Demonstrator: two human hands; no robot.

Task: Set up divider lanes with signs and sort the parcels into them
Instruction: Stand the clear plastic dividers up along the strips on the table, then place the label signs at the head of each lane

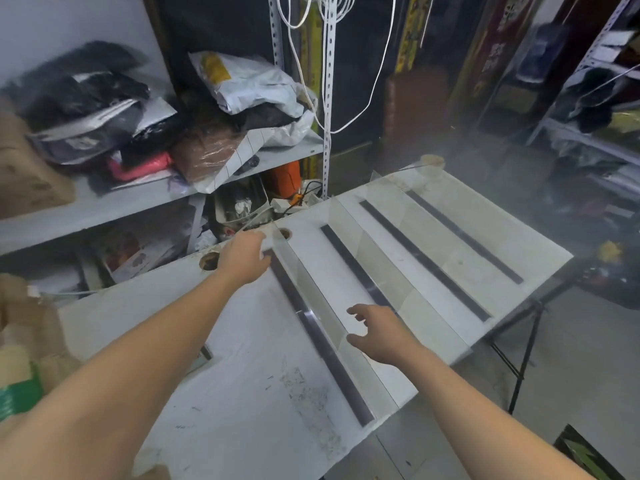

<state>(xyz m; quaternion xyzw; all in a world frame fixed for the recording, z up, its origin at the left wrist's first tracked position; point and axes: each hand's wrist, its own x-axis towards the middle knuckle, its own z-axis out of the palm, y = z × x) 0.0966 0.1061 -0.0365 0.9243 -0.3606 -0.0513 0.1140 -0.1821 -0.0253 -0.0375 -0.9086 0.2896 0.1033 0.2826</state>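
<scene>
Seating clear divider [304, 289] in dark strip [322, 341]; left hand [244, 256] pinching far end, right hand [379, 332] spread, empty. Risk: tipping onto bench [225, 393] if unsupported.

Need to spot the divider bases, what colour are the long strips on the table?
Dark, nearly black strips on the white table, clearest in the head view.

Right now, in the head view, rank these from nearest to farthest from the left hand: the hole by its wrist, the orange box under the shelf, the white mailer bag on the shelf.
From the left hand:
1. Hole, in the table, just left of the wrist.
2. Orange box, under the shelf, beyond the table's far edge.
3. White mailer bag, on the shelf, farthest back.
</scene>
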